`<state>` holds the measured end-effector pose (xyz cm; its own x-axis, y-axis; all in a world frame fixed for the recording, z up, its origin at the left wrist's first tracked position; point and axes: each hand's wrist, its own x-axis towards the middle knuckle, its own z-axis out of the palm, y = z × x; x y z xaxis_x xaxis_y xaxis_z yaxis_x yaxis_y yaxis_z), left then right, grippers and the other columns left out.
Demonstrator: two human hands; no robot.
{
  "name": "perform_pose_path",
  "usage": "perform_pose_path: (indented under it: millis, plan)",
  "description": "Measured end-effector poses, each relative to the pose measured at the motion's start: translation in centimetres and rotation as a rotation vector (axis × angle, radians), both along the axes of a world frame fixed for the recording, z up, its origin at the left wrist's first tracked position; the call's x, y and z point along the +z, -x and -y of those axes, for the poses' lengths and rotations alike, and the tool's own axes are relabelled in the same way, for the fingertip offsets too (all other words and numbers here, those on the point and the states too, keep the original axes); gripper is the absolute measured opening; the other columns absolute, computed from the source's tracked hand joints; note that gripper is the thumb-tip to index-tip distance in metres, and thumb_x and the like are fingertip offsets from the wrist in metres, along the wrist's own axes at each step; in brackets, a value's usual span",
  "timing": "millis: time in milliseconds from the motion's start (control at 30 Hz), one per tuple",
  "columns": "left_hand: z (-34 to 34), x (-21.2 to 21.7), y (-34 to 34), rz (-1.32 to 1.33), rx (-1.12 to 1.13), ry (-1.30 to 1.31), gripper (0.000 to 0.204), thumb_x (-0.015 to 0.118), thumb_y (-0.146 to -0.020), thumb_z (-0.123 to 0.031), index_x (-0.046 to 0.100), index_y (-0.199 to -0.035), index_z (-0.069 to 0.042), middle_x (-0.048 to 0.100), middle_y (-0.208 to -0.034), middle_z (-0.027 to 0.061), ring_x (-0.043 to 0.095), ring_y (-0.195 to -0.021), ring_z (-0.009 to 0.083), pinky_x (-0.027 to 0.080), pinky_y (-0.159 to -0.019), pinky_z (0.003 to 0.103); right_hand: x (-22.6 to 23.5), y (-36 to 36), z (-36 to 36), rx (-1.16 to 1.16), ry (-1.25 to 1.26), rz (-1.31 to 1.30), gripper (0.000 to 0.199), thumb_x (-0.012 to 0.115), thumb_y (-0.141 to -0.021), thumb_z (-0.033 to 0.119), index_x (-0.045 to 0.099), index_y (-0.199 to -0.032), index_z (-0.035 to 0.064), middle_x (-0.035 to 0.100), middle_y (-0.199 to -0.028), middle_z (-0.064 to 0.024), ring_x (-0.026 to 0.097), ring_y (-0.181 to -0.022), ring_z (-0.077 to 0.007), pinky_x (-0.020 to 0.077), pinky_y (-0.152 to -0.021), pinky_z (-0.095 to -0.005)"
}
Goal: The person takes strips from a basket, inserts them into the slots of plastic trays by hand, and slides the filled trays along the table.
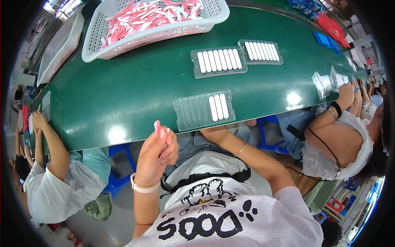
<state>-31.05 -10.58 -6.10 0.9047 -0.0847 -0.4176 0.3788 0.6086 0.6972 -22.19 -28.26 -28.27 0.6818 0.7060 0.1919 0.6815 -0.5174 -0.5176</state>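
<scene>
The green table [123, 90] over there has a white basket [164, 33] on its far side. A clear slotted tray [191, 111] lies near the close edge, two similar trays [222, 73] beyond it.

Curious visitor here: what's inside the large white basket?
The large white basket holds heaped pink and white strips; whatever lies beneath the topmost ones is covered.
</scene>
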Motion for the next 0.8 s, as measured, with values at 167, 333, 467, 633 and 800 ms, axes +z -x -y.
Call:
perform_pose_path:
  millis: [167, 333, 467, 633, 800]
  plan:
    - [0.1, -0.5, -0.9, -0.002, 0.011, 0.001, 0.027, 0.037, -0.102, -0.028, 0.041, -0.082, -0.011, 0.033, -0.06, -0.0048, 0.026, -0.047, 0.0043, 0.021, -0.043, 0.022, 2.1, -0.1, 1.3, 0.024, 0.109, -0.043, 0.048, 0.051, -0.082, 0.016, 0.05, -0.123, -0.0086, 0.041, -0.135, -0.0303, 0.036, -0.128, -0.0467, 0.0258, -0.108, -0.0552]
    - [-0.7, -1.3, -0.3, -0.029, 0.106, 0.01, 0.025, 0.04, -0.101, -0.027, 0.041, -0.08, -0.014, 0.03, -0.057, -0.0058, 0.026, -0.043, 0.0036, 0.02, -0.038, 0.02, 4.4, -0.4, 4.2, -0.204, 0.156, 0.005, 0.032, 0.05, -0.081, 0.01, 0.06, -0.107, -0.0052, 0.058, -0.113, -0.0251, 0.055, -0.104, -0.0416, 0.0411, -0.094, -0.0519]
    - [0.2, -0.1, -1.0, -0.056, 0.149, -0.032, 0.025, 0.04, -0.102, -0.027, 0.047, -0.084, -0.011, 0.032, -0.059, -0.0046, 0.026, -0.045, 0.0039, 0.021, -0.041, 0.02, 3.2, 0.2, 2.8, -0.376, 0.227, 0.099, 0.031, 0.05, -0.082, 0.012, 0.061, -0.106, -0.0039, 0.059, -0.111, -0.024, 0.056, -0.101, -0.0408, 0.0419, -0.093, -0.0515]
    - [0.3, 0.7, -1.4, -0.063, 0.104, -0.004, 0.023, 0.041, -0.102, -0.026, 0.045, -0.086, -0.01, 0.036, -0.067, -0.002, 0.027, -0.05, 0.0062, 0.024, -0.046, 0.02, 2.7, 0.3, 3.6, -0.389, 0.175, 0.096, 0.029, 0.05, -0.083, 0.013, 0.061, -0.105, -0.0023, 0.06, -0.108, -0.0227, 0.058, -0.098, -0.0397, 0.043, -0.09, -0.051]
    - [0.1, 0.5, -0.9, -0.065, 0.115, 0.018, 0.022, 0.041, -0.102, -0.025, 0.046, -0.087, -0.009, 0.036, -0.067, -0.0023, 0.028, -0.05, 0.0058, 0.024, -0.046, 0.02, 1.8, -0.4, 1.5, -0.355, 0.118, 0.04, 0.028, 0.05, -0.084, 0.015, 0.062, -0.104, -0.0006, 0.062, -0.105, -0.0214, 0.059, -0.095, -0.0387, 0.0441, -0.088, -0.0504]
